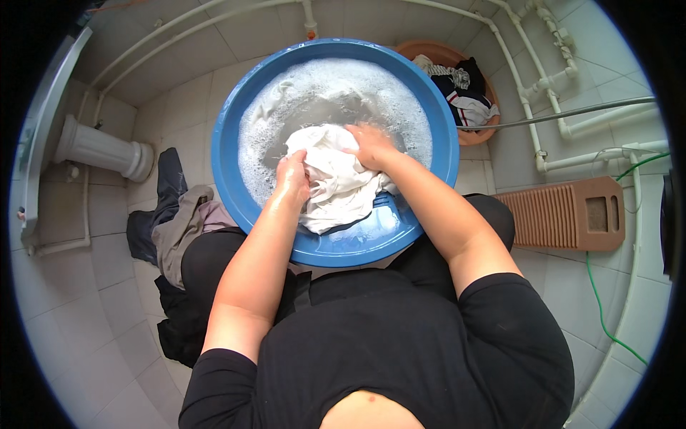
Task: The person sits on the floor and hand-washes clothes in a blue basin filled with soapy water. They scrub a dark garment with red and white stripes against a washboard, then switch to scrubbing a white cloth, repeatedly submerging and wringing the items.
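Observation:
A wet white garment lies bunched over the near side of a large blue basin, partly on its ridged inner slope. My left hand is closed on the garment's left edge, thumb uppermost. On the far right edge, my right hand grips the cloth between thumb and fingers; motion blurs its fingertips. Cloudy water topped with white suds fills the basin beyond my hands. More pale cloth seems to show among the suds at the far left, though foam hides most of it.
A brown washboard lies on the right, near a green cord. An orange-brown tub of clothes stands behind the basin at right. Dark and grey clothes lie at left, near a white pedestal. White pipes line the walls.

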### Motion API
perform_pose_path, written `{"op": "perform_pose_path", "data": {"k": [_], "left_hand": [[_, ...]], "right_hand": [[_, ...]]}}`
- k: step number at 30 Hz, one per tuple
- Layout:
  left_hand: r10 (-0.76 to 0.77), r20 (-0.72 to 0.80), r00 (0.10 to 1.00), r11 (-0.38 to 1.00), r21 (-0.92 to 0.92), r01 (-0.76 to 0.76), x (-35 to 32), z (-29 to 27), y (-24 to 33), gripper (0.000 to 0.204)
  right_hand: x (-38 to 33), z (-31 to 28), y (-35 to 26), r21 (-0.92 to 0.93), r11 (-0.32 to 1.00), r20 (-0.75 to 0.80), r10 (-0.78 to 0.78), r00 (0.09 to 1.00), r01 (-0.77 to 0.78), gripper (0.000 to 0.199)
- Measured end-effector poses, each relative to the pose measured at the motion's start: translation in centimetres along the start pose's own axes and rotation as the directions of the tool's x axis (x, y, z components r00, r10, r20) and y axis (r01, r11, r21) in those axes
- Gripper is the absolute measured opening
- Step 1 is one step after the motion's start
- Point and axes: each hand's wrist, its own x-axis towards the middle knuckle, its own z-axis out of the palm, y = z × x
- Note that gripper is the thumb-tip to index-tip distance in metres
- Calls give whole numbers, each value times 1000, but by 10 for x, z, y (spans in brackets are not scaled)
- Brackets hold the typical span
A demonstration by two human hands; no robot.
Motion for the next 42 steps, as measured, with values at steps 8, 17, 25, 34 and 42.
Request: {"op": "perform_pose_path", "data": {"k": [8, 17, 25, 34, 42], "left_hand": [[289, 135, 948, 957, -81, -280, -24, 27, 9, 36], [-66, 438, 896, 903, -356, 241, -10, 1, -18, 21], [-38, 605, 795, 955, -214, 208, 2, -16, -28, 35], [-259, 444, 858, 966, 126, 227, -69, 44, 7, 39], [80, -98, 992, 997, -9, -81, -17, 10, 22, 18]], "right_hand": [[-6, 16, -52, 387, 844, -513, -138, 847, 372, 43], [-60, 3, -96, -49, 806, -592, -499, 633, 590, 19], [-67, 2, -104, 189, 825, -558, -356, 750, 532, 15], [-6, -21, -38, 352, 933, -416, 86, 905, 73, 28], [-4, -2, -4, -212, 976, 135, -19, 991, 47, 74]]}}
